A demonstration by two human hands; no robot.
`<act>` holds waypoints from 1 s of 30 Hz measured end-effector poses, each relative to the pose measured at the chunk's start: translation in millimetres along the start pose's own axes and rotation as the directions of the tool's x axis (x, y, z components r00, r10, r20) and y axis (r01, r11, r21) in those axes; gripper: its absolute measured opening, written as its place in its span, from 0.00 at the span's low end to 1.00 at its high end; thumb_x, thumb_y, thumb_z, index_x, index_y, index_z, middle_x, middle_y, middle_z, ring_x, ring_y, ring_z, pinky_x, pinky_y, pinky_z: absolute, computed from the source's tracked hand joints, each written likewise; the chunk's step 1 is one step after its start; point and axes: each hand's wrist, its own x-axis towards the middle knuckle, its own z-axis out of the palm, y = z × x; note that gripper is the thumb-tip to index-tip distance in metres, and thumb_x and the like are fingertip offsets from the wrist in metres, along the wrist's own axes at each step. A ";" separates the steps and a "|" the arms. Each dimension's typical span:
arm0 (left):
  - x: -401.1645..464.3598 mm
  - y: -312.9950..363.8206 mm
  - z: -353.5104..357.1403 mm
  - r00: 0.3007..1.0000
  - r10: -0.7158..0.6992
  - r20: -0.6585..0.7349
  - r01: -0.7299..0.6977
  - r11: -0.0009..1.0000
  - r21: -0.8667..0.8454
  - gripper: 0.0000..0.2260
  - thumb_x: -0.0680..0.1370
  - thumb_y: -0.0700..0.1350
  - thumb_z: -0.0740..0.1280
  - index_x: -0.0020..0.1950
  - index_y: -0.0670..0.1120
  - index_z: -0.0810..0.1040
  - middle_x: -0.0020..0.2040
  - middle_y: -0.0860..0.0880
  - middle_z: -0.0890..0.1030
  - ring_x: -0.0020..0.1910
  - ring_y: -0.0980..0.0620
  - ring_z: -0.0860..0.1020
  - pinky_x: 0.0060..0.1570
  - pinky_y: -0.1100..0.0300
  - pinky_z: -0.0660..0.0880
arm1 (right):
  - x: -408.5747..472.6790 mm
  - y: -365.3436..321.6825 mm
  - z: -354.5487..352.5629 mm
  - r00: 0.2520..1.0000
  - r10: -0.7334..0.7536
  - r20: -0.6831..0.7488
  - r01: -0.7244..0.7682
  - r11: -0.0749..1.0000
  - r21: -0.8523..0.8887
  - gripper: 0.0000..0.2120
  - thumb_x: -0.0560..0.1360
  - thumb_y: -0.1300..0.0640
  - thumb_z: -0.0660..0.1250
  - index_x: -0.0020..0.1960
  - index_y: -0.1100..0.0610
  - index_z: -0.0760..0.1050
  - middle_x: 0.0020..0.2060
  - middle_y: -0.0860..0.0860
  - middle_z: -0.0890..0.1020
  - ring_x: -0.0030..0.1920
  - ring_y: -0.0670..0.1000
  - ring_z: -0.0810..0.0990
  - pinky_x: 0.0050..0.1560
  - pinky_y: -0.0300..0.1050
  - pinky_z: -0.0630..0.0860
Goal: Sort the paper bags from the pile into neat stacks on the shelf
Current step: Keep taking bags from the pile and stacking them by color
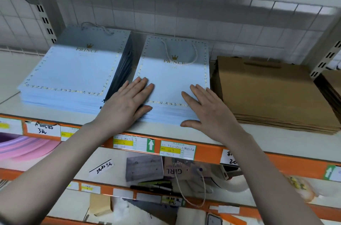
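Both the left hand (127, 104) and right hand (206, 108) lie flat, fingers straight, squaring the middle stack of pale blue paper bags (173, 81) on the white shelf (258, 138). Three stacks look neat; the source pile isn't visible, so what remains is unclear

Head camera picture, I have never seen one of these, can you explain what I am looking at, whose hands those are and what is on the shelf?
There is no machine here. A person wears a camera on the head, looking forward and down, so the two bare arms are the wearer's own. The left hand and right hand lie flat, fingers straight, on the middle stack of light blue paper bags, pressing or squaring it. Nothing is gripped. On the same shelf sit another blue bag stack to the left and a brown paper bag stack to the right. Price labels line the orange shelf edge.
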 end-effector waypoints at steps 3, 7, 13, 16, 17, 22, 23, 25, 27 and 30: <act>-0.6 -1.3 0.3 0.995 0.096 0.006 -0.096 0.994 0.045 0.36 0.75 0.66 0.56 0.74 0.43 0.63 0.73 0.41 0.64 0.73 0.43 0.61 0.72 0.52 0.52 | -0.6 3.7 -4.1 0.999 -0.018 0.041 0.021 0.998 -0.061 0.41 0.67 0.41 0.72 0.74 0.57 0.62 0.72 0.62 0.63 0.73 0.61 0.60 0.70 0.51 0.48; -0.7 -1.5 1.5 0.989 0.148 -0.003 -0.147 0.986 0.078 0.43 0.65 0.54 0.77 0.74 0.42 0.63 0.73 0.39 0.64 0.72 0.41 0.61 0.71 0.47 0.56 | 1.5 5.7 -3.4 0.999 -0.032 0.013 0.033 0.993 -0.113 0.43 0.59 0.41 0.78 0.69 0.58 0.70 0.67 0.63 0.70 0.68 0.62 0.68 0.68 0.57 0.57; 4.9 -3.8 0.5 0.984 0.174 -0.027 -0.169 0.977 0.126 0.44 0.62 0.48 0.80 0.73 0.41 0.65 0.73 0.40 0.64 0.73 0.41 0.61 0.71 0.47 0.55 | 4.4 -0.4 -0.1 0.998 -0.023 -0.066 0.016 0.994 -0.104 0.40 0.56 0.48 0.82 0.64 0.59 0.74 0.64 0.62 0.73 0.66 0.62 0.72 0.67 0.58 0.58; 5.5 -5.3 1.6 0.985 0.165 -0.051 -0.156 0.977 0.143 0.43 0.60 0.47 0.81 0.71 0.39 0.67 0.71 0.38 0.67 0.71 0.40 0.64 0.71 0.51 0.52 | 4.5 -4.3 3.1 0.997 0.026 -0.074 -0.030 0.998 -0.054 0.39 0.54 0.51 0.83 0.62 0.61 0.76 0.62 0.63 0.75 0.63 0.63 0.74 0.66 0.59 0.59; 4.9 -4.6 2.4 0.986 0.156 -0.062 -0.146 0.979 0.139 0.43 0.60 0.47 0.81 0.71 0.39 0.68 0.70 0.38 0.68 0.70 0.40 0.65 0.71 0.51 0.52 | 4.0 -6.0 2.0 0.996 0.053 -0.075 -0.056 0.998 -0.037 0.40 0.54 0.51 0.83 0.63 0.61 0.75 0.63 0.63 0.75 0.64 0.63 0.74 0.66 0.59 0.58; -2.5 -1.5 6.7 0.991 0.086 -0.106 -0.074 0.991 0.112 0.42 0.58 0.45 0.82 0.69 0.39 0.70 0.68 0.37 0.71 0.68 0.38 0.68 0.69 0.50 0.55 | -9.3 -13.3 1.7 0.982 0.186 0.009 -0.185 0.968 0.169 0.43 0.76 0.47 0.66 0.77 0.57 0.41 0.76 0.55 0.41 0.76 0.52 0.39 0.68 0.40 0.31; -3.6 -1.5 6.1 0.992 0.078 -0.101 -0.067 0.991 0.112 0.42 0.58 0.45 0.82 0.69 0.39 0.70 0.68 0.37 0.71 0.68 0.38 0.68 0.68 0.50 0.55 | -12.6 -14.9 2.3 0.975 0.221 0.020 -0.220 0.950 0.221 0.44 0.76 0.45 0.64 0.77 0.56 0.37 0.76 0.53 0.38 0.75 0.50 0.36 0.68 0.39 0.31; -4.9 -0.7 4.6 0.994 0.074 -0.087 -0.063 0.990 0.127 0.42 0.59 0.45 0.82 0.69 0.38 0.70 0.68 0.37 0.71 0.68 0.38 0.68 0.68 0.51 0.55 | -20.0 -19.2 4.1 0.959 0.284 0.011 -0.275 0.915 0.296 0.45 0.76 0.43 0.63 0.76 0.57 0.34 0.76 0.52 0.36 0.75 0.49 0.35 0.69 0.38 0.32; -6.2 1.7 3.5 0.995 0.065 -0.073 -0.055 0.989 0.139 0.42 0.58 0.44 0.82 0.69 0.38 0.70 0.68 0.38 0.71 0.68 0.38 0.69 0.68 0.52 0.55 | -27.1 -22.9 5.0 0.941 0.339 0.025 -0.324 0.874 0.361 0.46 0.76 0.41 0.61 0.75 0.58 0.32 0.76 0.52 0.36 0.75 0.49 0.36 0.69 0.37 0.33; -9.4 7.1 3.1 0.998 0.024 -0.049 -0.016 0.988 0.156 0.43 0.58 0.44 0.81 0.70 0.38 0.69 0.68 0.38 0.71 0.68 0.40 0.70 0.69 0.50 0.61 | -35.0 -26.3 7.8 0.921 0.385 0.064 -0.368 0.801 0.472 0.47 0.75 0.39 0.61 0.75 0.58 0.32 0.76 0.51 0.39 0.75 0.47 0.38 0.69 0.37 0.36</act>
